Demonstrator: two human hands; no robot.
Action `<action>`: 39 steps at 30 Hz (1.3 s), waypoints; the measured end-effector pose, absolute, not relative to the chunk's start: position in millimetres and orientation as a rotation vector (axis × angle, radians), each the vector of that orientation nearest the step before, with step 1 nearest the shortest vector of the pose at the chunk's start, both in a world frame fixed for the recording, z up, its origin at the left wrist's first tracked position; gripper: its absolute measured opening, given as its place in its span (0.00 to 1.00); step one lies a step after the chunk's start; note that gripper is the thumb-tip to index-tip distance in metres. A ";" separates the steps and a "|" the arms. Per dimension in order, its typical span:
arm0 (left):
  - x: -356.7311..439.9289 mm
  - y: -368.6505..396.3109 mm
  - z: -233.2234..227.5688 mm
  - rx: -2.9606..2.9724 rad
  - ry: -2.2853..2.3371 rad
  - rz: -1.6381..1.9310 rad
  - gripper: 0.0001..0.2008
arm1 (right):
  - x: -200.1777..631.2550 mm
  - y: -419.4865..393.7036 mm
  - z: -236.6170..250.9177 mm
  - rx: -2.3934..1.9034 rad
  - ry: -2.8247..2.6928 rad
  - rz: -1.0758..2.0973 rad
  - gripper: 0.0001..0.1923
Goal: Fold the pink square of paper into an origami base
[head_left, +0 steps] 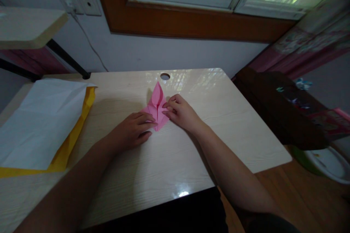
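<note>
A small pink folded paper (157,99) lies flat on the pale wooden desk (232,123), its point aimed toward the wall. My left hand (133,129) presses on the paper's lower left part with the fingers laid flat. On the right side of the paper, my right hand (180,112) pinches an edge between its fingertips. Both hands touch the paper, and its lower half is partly hidden under them.
A large white sheet (38,120) lies on a yellow sheet (78,127) at the desk's left. A cable hole (164,76) sits near the far edge. A wall socket (78,3) with a cord is above. A dark bag (284,107) stands right of the desk.
</note>
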State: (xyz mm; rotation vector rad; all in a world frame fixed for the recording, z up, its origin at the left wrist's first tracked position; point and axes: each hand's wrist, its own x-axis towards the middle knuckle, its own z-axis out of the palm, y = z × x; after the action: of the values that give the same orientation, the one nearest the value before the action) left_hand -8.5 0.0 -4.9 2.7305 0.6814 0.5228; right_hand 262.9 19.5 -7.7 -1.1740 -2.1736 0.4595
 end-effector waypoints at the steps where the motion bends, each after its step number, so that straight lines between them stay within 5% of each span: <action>1: -8.3 -0.2 -4.4 2.726 0.678 0.529 0.19 | 263.5 20.6 -9.2 -1.171 -2.159 0.444 0.09; 12: -7.0 1.8 -6.6 2.604 0.673 0.635 0.14 | 265.2 27.3 -13.1 -1.145 -2.257 0.433 0.07; 17: -7.0 4.5 -6.0 2.414 0.946 0.901 0.06 | 262.5 26.1 -10.9 -1.114 -2.285 0.468 0.06; 22: -9.1 8.5 -7.3 2.248 1.253 1.046 0.09 | 258.6 23.9 -5.8 -1.019 -2.360 0.545 0.07; 39: -15.1 19.6 -15.2 2.447 1.249 0.713 0.10 | 250.0 19.4 -4.8 -1.085 -2.229 0.672 0.06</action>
State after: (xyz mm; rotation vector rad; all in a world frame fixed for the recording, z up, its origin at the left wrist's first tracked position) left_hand -15.1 19.6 -15.2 2.4466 1.2488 0.7134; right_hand 250.0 19.4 -4.8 -1.0846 -2.2288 0.6719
